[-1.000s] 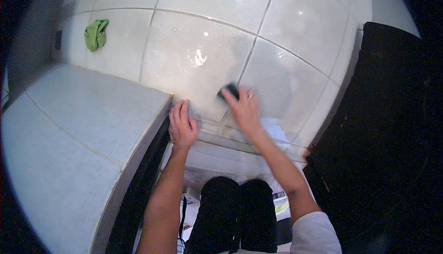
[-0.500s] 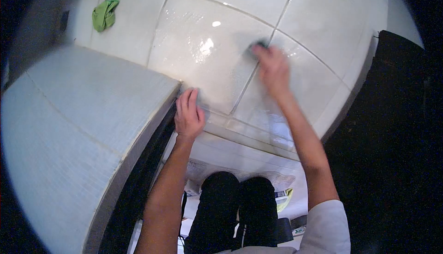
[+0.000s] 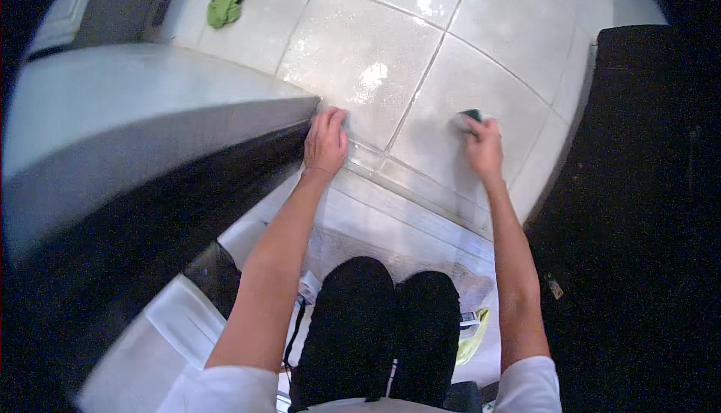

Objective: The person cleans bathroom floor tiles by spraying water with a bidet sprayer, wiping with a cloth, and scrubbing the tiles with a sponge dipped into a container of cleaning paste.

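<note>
The right hand's fingers pinch a small dark pad (image 3: 472, 115) against the wet white tiles (image 3: 514, 75), thumb on its near side; the pad lies to the right of the grout line running down toward the tile edge. From there the right hand (image 3: 487, 146) runs back through the wrist into a forearm that comes down nearly straight to a white sleeve (image 3: 528, 387). The left hand's fingers lie close together, gently bent, tips on the tile beside the corner of the raised ledge (image 3: 150, 75); the left hand (image 3: 327, 143) is palm down, and its forearm slants down and outward to the other sleeve. A crumpled green cloth (image 3: 227, 8) lies on the tiles beyond the ledge. The pad's underside and the right hand's palm are hidden, and the pad's outline is slightly blurred. The left thumb is hard to make out. Black-clad legs (image 3: 360, 323) partly cover the things below, and the right side is too dark to read.
</note>
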`<state>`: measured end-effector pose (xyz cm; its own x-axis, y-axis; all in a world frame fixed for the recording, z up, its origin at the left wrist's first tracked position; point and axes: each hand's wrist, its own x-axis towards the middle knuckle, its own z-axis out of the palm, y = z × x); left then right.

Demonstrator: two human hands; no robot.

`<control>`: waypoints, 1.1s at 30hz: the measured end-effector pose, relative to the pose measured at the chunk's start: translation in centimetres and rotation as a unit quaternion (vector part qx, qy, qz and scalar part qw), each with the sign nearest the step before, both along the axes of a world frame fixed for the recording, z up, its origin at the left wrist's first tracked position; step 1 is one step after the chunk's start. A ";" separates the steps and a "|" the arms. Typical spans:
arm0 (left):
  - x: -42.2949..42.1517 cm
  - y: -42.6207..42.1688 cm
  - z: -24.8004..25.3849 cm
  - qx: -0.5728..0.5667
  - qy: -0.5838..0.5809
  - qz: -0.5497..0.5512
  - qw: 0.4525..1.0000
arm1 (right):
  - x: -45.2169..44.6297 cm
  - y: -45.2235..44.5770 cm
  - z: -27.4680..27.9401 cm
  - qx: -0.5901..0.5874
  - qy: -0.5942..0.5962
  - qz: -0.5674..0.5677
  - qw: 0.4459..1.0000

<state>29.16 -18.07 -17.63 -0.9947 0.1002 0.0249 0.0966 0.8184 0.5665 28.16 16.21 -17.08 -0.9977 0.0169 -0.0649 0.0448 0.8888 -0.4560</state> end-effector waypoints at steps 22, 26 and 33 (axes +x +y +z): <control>37.5 -6.9 15.1 -0.001 -0.355 0.294 0.887 | -4.8 8.6 20.3 -0.734 -0.146 -0.207 0.630; 37.5 -6.3 14.8 0.162 -0.422 0.526 0.721 | -5.7 7.3 21.5 -0.631 -0.094 -0.273 0.720; 38.1 -6.1 6.6 0.459 -0.397 0.584 0.539 | -1.7 5.6 19.6 -0.445 -0.133 -0.206 0.861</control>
<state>67.21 -24.22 -11.03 -0.0992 -0.2984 -0.9493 -0.7519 -0.6024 0.2679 26.45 21.77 2.55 -0.8671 0.1916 -0.4598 0.4803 0.0768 -0.8737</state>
